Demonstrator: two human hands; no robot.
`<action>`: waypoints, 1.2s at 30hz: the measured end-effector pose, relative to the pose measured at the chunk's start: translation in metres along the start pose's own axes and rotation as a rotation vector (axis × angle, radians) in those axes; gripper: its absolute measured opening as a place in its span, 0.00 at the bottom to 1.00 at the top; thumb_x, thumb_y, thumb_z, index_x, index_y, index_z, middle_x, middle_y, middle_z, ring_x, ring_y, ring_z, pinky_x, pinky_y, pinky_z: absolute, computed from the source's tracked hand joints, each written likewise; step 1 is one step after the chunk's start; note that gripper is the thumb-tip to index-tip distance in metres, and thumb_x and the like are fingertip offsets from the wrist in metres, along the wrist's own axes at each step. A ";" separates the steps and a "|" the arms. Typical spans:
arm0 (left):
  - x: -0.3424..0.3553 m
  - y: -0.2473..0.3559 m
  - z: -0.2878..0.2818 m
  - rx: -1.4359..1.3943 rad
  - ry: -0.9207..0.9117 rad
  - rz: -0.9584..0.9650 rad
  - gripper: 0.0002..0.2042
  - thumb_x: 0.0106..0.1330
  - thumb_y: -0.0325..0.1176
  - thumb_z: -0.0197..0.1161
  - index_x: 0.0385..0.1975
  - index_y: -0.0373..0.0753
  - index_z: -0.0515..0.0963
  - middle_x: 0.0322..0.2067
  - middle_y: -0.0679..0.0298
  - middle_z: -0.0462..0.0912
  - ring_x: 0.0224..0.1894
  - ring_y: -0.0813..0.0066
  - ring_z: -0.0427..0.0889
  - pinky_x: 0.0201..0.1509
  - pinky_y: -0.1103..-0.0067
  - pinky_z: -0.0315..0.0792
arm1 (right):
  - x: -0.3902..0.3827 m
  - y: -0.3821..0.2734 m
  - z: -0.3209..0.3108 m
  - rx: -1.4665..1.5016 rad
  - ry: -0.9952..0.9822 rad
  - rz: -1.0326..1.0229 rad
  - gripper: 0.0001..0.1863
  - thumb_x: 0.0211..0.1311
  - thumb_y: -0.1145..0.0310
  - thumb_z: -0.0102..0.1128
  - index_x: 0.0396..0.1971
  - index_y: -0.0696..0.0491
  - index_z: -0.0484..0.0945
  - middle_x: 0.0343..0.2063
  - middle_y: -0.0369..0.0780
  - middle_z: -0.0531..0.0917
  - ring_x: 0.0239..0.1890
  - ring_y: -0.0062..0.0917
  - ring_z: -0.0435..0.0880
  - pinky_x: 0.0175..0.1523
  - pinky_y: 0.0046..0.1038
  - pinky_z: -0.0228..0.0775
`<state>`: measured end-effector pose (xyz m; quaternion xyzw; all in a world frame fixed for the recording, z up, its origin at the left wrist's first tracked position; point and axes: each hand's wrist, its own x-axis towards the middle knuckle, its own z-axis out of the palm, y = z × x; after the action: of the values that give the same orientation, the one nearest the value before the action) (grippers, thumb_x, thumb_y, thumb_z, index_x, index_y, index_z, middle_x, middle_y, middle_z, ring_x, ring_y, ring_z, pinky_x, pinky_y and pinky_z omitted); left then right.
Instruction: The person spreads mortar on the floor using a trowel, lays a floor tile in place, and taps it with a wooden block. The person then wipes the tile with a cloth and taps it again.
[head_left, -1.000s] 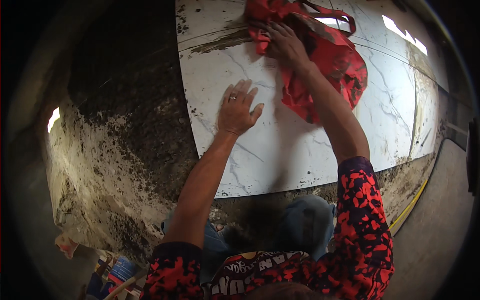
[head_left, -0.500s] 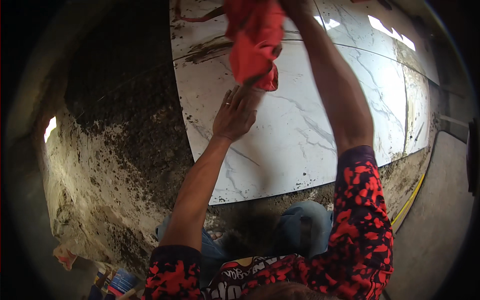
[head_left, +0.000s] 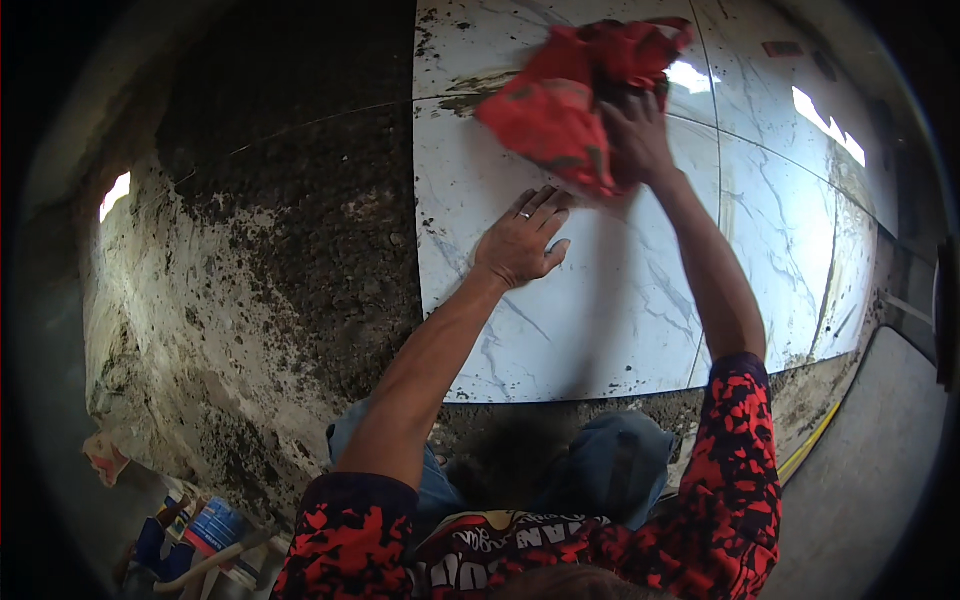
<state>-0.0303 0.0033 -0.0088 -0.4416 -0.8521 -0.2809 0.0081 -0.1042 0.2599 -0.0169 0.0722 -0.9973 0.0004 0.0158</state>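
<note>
White marble-look tiles [head_left: 560,340] with grey veins lie in front of me, specked with dark crumbs of mortar. My right hand [head_left: 645,140] grips a crumpled red cloth [head_left: 550,110] with dark patches and presses it on the tile surface. Part of the right fingers is hidden in the folds. Nearer to me, my left hand [head_left: 522,240] rests palm down on the tile, fingers stretched out, holding nothing. Its fingertips are just below the cloth's lower edge. A brown muddy smear [head_left: 475,92] crosses the tile joint left of the cloth.
Dark damp mortar [head_left: 300,230] borders the tiles on the left, with a thin line [head_left: 290,140] across it. A blue container [head_left: 215,525] stands at lower left among other items. At right are a grey slab [head_left: 860,430] and a yellow strip [head_left: 808,445].
The red cloth has come down from the far edge and now lies spread on the tiles under my right hand. The view has shifted; my left hand remains flat on the tile.
</note>
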 end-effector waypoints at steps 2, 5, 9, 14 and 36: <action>0.003 0.005 0.013 -0.023 0.004 -0.001 0.19 0.57 0.40 0.57 0.46 0.37 0.72 0.52 0.52 0.70 0.58 0.55 0.66 0.64 0.63 0.59 | 0.034 -0.066 0.013 0.100 0.143 -0.064 0.23 0.56 0.56 0.51 0.54 0.34 0.69 0.57 0.46 0.64 0.64 0.54 0.51 0.61 0.62 0.45; 0.008 -0.004 0.019 -0.225 -0.183 -0.003 0.22 0.58 0.37 0.56 0.51 0.35 0.69 0.55 0.52 0.68 0.57 0.52 0.66 0.63 0.64 0.60 | 0.082 -0.172 -0.014 0.214 0.132 -0.060 0.20 0.60 0.57 0.44 0.53 0.35 0.72 0.58 0.45 0.66 0.64 0.50 0.55 0.62 0.60 0.43; 0.010 0.006 0.024 -0.146 -0.023 0.096 0.22 0.58 0.37 0.55 0.51 0.34 0.68 0.55 0.51 0.68 0.58 0.51 0.66 0.65 0.65 0.57 | 0.082 -0.169 -0.008 0.220 0.148 -0.062 0.19 0.58 0.60 0.45 0.50 0.36 0.74 0.53 0.43 0.70 0.63 0.48 0.56 0.64 0.56 0.45; 0.004 -0.001 0.002 0.032 -0.078 -0.020 0.21 0.58 0.41 0.55 0.48 0.35 0.71 0.54 0.53 0.69 0.59 0.57 0.65 0.66 0.66 0.56 | -0.007 0.009 0.011 0.019 0.338 0.050 0.17 0.52 0.64 0.53 0.45 0.39 0.75 0.45 0.39 0.73 0.57 0.42 0.62 0.60 0.41 0.54; 0.002 -0.003 0.001 0.007 -0.080 -0.035 0.20 0.58 0.38 0.55 0.49 0.34 0.69 0.57 0.52 0.66 0.60 0.54 0.65 0.65 0.64 0.57 | 0.025 0.001 0.008 0.077 0.444 0.150 0.23 0.48 0.63 0.57 0.48 0.42 0.74 0.43 0.41 0.74 0.51 0.41 0.68 0.57 0.40 0.58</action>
<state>-0.0342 0.0040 -0.0104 -0.4376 -0.8603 -0.2601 -0.0291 -0.1288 0.2570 -0.0239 -0.0036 -0.9711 0.0552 0.2321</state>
